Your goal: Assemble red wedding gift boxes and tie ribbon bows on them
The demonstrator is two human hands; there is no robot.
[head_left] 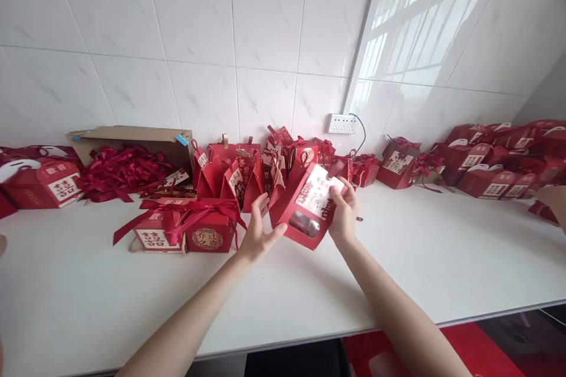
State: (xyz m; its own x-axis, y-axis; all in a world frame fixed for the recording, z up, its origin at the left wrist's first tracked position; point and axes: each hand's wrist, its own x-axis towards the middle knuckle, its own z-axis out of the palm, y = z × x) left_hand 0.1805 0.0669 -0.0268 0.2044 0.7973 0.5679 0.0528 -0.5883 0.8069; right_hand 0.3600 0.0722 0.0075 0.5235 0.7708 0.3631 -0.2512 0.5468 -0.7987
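Observation:
A red gift box with a white printed label and a small clear window is tilted above the table. My right hand grips its upper right side, thumb on the label. At the box's lower left edge is my left hand, its fingers spread and its thumb appearing to touch the box. Behind it stand several red boxes with pointed tops. Left of my left hand, two boxes, one a red box with a gold emblem, carry dark red ribbon bows.
A cardboard box with a heap of dark red ribbon lies at the back left. More red boxes are stacked on the right. A power strip is on the tiled wall. Part of another person's arm shows at the right edge.

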